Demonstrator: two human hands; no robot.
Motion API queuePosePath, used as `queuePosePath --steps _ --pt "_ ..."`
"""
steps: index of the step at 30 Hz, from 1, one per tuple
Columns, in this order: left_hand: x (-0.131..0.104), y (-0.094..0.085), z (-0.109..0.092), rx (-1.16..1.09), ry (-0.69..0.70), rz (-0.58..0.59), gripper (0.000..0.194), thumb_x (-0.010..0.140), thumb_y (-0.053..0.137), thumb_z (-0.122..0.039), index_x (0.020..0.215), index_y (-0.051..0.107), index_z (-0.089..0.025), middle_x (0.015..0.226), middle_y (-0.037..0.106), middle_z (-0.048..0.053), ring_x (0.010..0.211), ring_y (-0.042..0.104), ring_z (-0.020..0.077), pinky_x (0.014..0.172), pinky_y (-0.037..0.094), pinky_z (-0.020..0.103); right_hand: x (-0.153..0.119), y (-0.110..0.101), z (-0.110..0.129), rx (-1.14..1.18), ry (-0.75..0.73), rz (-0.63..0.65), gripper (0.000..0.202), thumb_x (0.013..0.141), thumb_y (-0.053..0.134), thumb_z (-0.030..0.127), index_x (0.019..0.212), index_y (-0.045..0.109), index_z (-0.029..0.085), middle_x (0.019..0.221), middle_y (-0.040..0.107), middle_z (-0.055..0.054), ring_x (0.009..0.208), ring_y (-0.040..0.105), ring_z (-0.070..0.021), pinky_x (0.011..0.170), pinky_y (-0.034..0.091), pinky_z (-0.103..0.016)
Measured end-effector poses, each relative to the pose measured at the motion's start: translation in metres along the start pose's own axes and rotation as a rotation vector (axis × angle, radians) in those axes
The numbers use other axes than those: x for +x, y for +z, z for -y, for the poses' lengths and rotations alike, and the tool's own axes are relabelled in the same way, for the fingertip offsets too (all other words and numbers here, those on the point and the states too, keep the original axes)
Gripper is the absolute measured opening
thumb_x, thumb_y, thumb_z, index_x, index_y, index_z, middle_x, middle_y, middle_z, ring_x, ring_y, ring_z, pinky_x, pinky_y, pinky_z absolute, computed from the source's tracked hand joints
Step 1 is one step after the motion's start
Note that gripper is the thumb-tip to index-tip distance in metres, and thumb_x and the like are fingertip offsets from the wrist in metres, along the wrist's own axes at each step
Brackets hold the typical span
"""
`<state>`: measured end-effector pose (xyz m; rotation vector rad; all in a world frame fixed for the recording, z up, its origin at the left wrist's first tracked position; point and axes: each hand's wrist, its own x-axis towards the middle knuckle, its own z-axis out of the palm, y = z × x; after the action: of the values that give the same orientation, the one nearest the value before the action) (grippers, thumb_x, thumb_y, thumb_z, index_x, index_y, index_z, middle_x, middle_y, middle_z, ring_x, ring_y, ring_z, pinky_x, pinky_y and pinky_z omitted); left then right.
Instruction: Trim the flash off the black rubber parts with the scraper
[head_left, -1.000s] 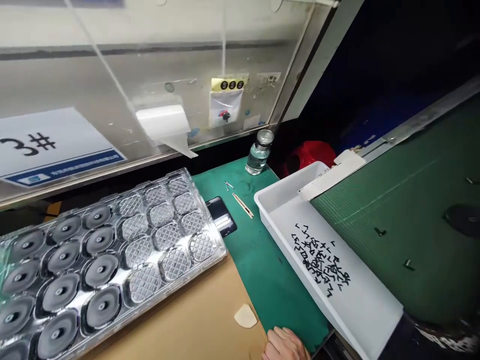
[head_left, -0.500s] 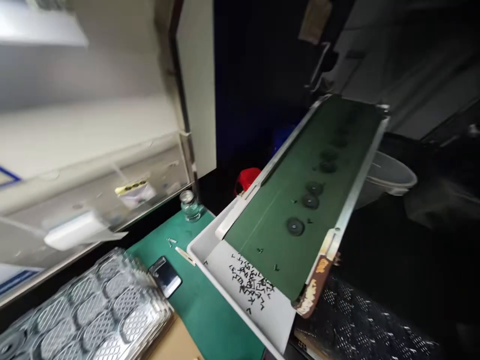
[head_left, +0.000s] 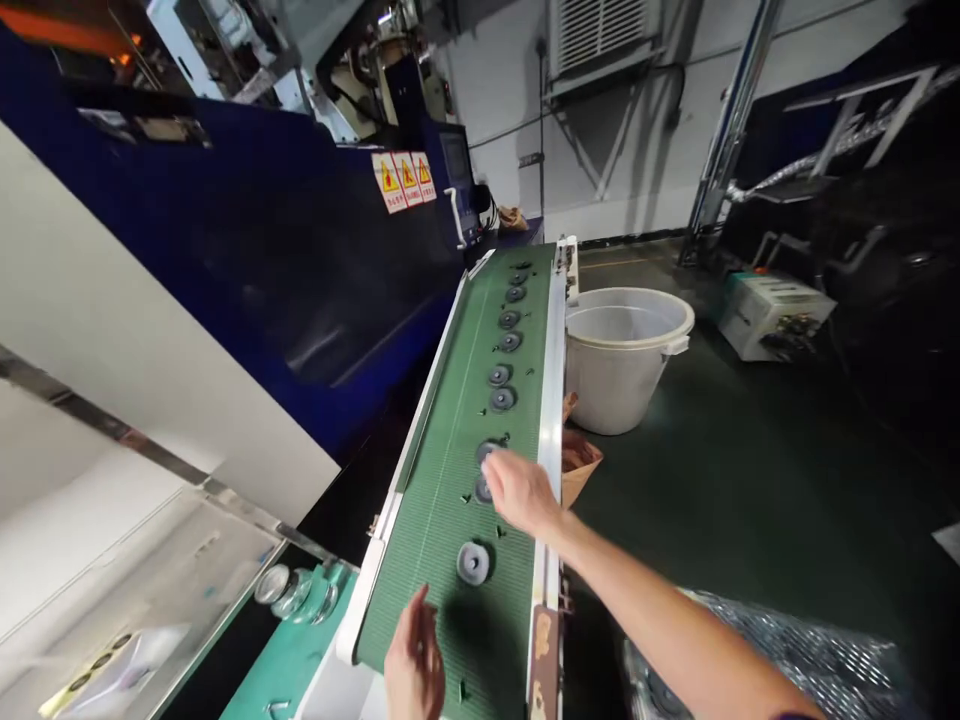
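A green conveyor belt (head_left: 442,480) slopes away from me, carrying several dark grey round discs, each with a raised centre. My right hand (head_left: 521,490) reaches over the belt from the right, its fingers curled together at a pair of these discs; the fingertips are hidden, so I cannot tell whether a disc is gripped. Closer to me lies a single grey disc (head_left: 473,564). My left hand (head_left: 415,655) is over the belt's near end, fingers pointing up and apart, with nothing visible in it. Small dark angled bits (head_left: 462,690) are scattered among the discs.
A white tub (head_left: 622,370) stands right of the conveyor, beside an open paper bag (head_left: 581,465). Clear plastic trays (head_left: 795,650) lie lower right. On the left is a green-topped table (head_left: 262,660) with a glass jar (head_left: 289,592). A blue machine (head_left: 322,260) stands behind.
My view has swung right and levelled toward the conveyor. Both hands have come into view over the belt. The stacked trays and phone on the left have left the picture.
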<state>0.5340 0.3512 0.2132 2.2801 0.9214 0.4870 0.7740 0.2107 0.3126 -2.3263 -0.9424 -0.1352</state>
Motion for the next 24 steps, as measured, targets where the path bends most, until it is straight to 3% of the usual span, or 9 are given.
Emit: queuePosePath --steps 2,4,7,11,15,18,21,24 --pt "0.038 0.022 -0.032 0.031 0.008 0.004 0.036 0.104 0.042 -0.033 0.125 0.069 -0.021 0.121 0.075 0.012 0.114 0.071 0.0288 0.098 0.055 0.041 0.066 -0.023 -0.029 -0.109 0.103 -0.034 0.034 0.111 0.030 0.028 0.115 0.061 0.014 0.111 0.065 -0.016 0.103 0.062 -0.0217 0.088 0.048 -0.033" --pt "0.060 0.037 -0.057 0.066 0.003 -0.011 0.038 0.103 0.041 -0.033 0.124 0.070 -0.020 0.125 0.075 0.014 0.118 0.070 0.0303 0.098 0.054 0.040 0.115 -0.034 -0.051 -0.185 0.194 -0.023 0.030 0.109 0.041 0.028 0.123 0.060 0.010 0.117 0.063 -0.017 0.106 0.062 -0.0243 0.090 0.051 -0.038" --pt "0.068 0.051 -0.080 0.117 -0.021 -0.007 0.038 0.104 0.040 -0.034 0.121 0.070 -0.019 0.118 0.077 0.015 0.110 0.073 0.0302 0.091 0.054 0.037 0.150 -0.032 -0.071 -0.233 0.274 0.020 0.037 0.105 0.055 0.039 0.130 0.058 0.012 0.121 0.063 -0.012 0.105 0.064 -0.0233 0.092 0.055 -0.042" --pt "0.073 0.056 -0.099 0.153 -0.067 0.018 0.038 0.106 0.034 -0.033 0.114 0.069 -0.020 0.097 0.080 0.013 0.087 0.075 0.0279 0.078 0.051 0.035 0.154 -0.017 -0.075 -0.205 0.261 0.051 0.042 0.105 0.056 0.041 0.138 0.054 0.015 0.121 0.064 -0.010 0.102 0.066 -0.0214 0.092 0.056 -0.042" --pt "0.102 0.056 -0.118 0.141 -0.081 0.040 0.038 0.108 0.033 -0.030 0.105 0.069 -0.019 0.097 0.077 0.012 0.090 0.072 0.0246 0.082 0.051 0.036 0.146 0.000 -0.059 -0.157 0.240 0.058 0.035 0.108 0.050 0.033 0.137 0.053 0.015 0.116 0.066 -0.008 0.096 0.068 -0.0194 0.088 0.057 -0.039" --pt "0.121 0.063 -0.129 0.116 -0.070 0.106 0.030 0.106 0.048 -0.040 0.103 0.069 -0.017 0.095 0.073 0.007 0.087 0.070 0.0202 0.084 0.055 0.038 0.133 0.016 -0.043 -0.127 0.216 0.067 0.030 0.109 0.042 0.026 0.135 0.051 0.015 0.115 0.067 -0.009 0.095 0.069 -0.0193 0.087 0.056 -0.037" --pt "0.126 0.075 -0.137 0.069 -0.044 0.165 0.029 0.100 0.061 -0.044 0.109 0.068 -0.016 0.105 0.071 0.006 0.091 0.068 0.0187 0.085 0.058 0.040 0.119 0.031 -0.031 -0.109 0.184 0.081 0.032 0.106 0.035 0.016 0.134 0.050 0.017 0.117 0.067 -0.011 0.098 0.070 -0.0203 0.086 0.054 -0.033" --pt "0.119 0.085 -0.140 -0.009 -0.031 0.201 0.028 0.100 0.061 -0.042 0.110 0.068 -0.016 0.105 0.070 0.007 0.090 0.068 0.0186 0.083 0.059 0.039 0.113 0.040 -0.027 -0.101 0.180 0.062 0.036 0.103 0.035 0.012 0.134 0.050 0.021 0.118 0.069 -0.011 0.097 0.072 -0.0205 0.084 0.051 -0.031"
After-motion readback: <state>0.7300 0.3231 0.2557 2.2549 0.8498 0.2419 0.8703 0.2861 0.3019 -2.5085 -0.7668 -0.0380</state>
